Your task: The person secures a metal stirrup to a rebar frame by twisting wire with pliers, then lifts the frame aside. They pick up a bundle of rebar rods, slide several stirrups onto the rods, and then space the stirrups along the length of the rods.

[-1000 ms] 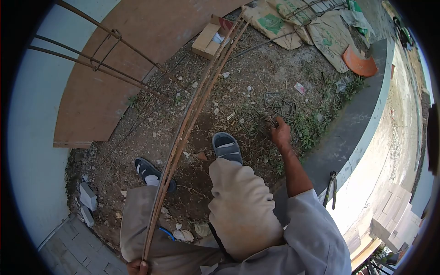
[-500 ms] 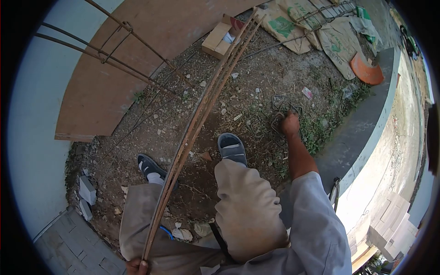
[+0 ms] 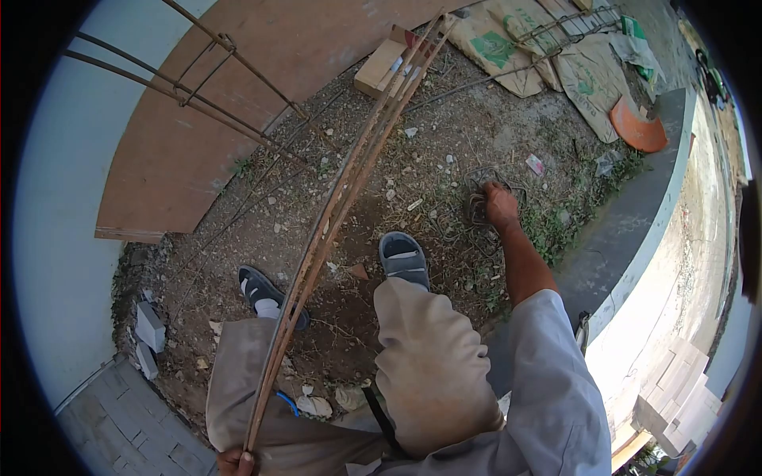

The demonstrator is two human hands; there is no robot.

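Note:
Low in view, my left hand is closed around the near ends of several long rusty rebar rods. The rods slant up and away past my left leg, and their far ends lie near a cardboard box. Out to the right, my right hand reaches down to the ground, its fingers curled on some square bent-wire rebar stirrups. More stirrups lie loose around that hand, among dry grass and weeds. How many it grips is hard to see.
An open cardboard box stands beyond the rods. Paper cement sacks and an orange curved piece lie at upper right. A rebar cage leans at left before a brown board. A low grey wall runs along the right.
My right hand has shifted slightly up, and the stirrups at its fingers have turned and drawn together. My left hand keeps its hold on the rods.

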